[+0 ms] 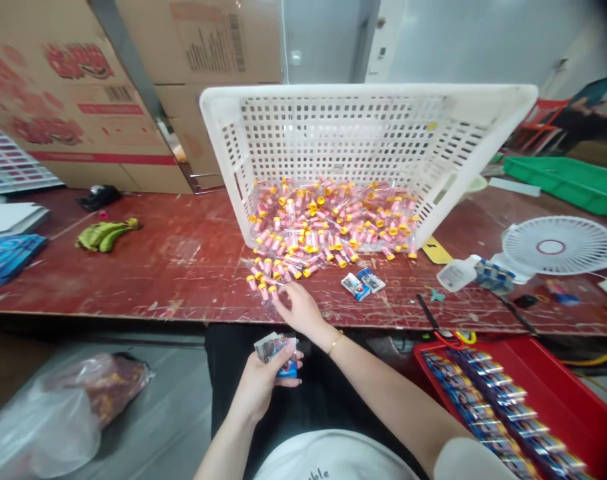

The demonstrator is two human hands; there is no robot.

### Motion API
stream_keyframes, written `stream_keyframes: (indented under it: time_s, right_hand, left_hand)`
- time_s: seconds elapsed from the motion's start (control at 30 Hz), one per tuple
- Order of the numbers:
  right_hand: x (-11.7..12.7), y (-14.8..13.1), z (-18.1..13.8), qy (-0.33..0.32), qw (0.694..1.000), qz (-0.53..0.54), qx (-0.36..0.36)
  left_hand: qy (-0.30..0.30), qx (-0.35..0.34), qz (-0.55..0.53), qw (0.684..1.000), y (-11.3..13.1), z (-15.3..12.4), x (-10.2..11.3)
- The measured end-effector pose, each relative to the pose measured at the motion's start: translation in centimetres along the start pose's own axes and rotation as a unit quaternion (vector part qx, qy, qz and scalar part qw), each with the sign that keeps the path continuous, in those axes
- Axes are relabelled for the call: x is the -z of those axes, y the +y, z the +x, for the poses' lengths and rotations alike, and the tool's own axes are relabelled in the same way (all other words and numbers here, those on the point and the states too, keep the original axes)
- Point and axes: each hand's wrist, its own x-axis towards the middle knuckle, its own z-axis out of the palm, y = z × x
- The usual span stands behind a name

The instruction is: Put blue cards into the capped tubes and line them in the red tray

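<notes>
My left hand (269, 373) is closed around a few small blue packets (285, 369), held over my lap below the table edge. On the tabletop, my right hand (302, 311) has its thumb and fingertips at a small pink tube with a yellow cap (273, 291), in a clear wrapper, at the near end of a spilled pile. More wrapped pink tubes (308, 233) fill the white perforated crate (368, 97), which lies tipped with its opening toward me. Two small blue packets (356, 287) lie on the table to the right of my right hand.
A red tray (558, 380) with rows of packets sits at lower right. Nearby are scissors (441, 327), a white bottle (457, 273), a fan (558, 245) and a green tray (563, 183). Bananas (106, 235) lie left; cartons (78, 100) stand behind. A plastic bag (68, 407) is at lower left.
</notes>
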Motion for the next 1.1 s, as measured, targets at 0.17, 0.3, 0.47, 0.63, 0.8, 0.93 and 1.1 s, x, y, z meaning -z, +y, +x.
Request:
stream_keyframes:
  time_s: [0.17, 0.3, 0.47, 0.63, 0.8, 0.93, 1.1]
  right_hand:
    - [-1.5, -2.1, 1.0, -0.065, 0.993, -0.068, -0.069]
    - [-1.0, -2.4, 1.1, -0.097, 0.983, -0.097, -0.123]
    - [3.2, -0.7, -1.2, -0.144, 0.959, 0.111, -0.218]
    - [8.7, 2.3, -7.6, -0.085, 0.821, 0.491, -0.281]
    - [11.6, 2.5, -12.0, 0.073, 0.818, 0.5, -0.274]
    - [12.8, 0.8, -12.4, 0.155, 0.863, 0.445, -0.181]
    - [14.0, -0.5, -12.1, 0.136, 0.921, 0.359, -0.063]
  left_hand:
    - [0.002, 0.015, -0.048, 0.999, -0.5, 0.1, 2.1]
    - [-0.012, 0.014, -0.045, 0.999, -0.6, 0.2, 2.0]
    - [-0.021, 0.041, -0.014, 0.999, 0.0, -0.3, 0.4]
    - [-0.151, 0.073, -0.059, 0.984, 0.0, -0.7, -1.9]
    - [-0.189, 0.064, -0.014, 0.98, -0.7, -0.9, -4.9]
    - [-0.174, 0.032, 0.042, 0.983, -1.2, -0.9, -6.7]
    - [-0.148, -0.001, 0.052, 0.988, -1.7, -0.9, -7.3]
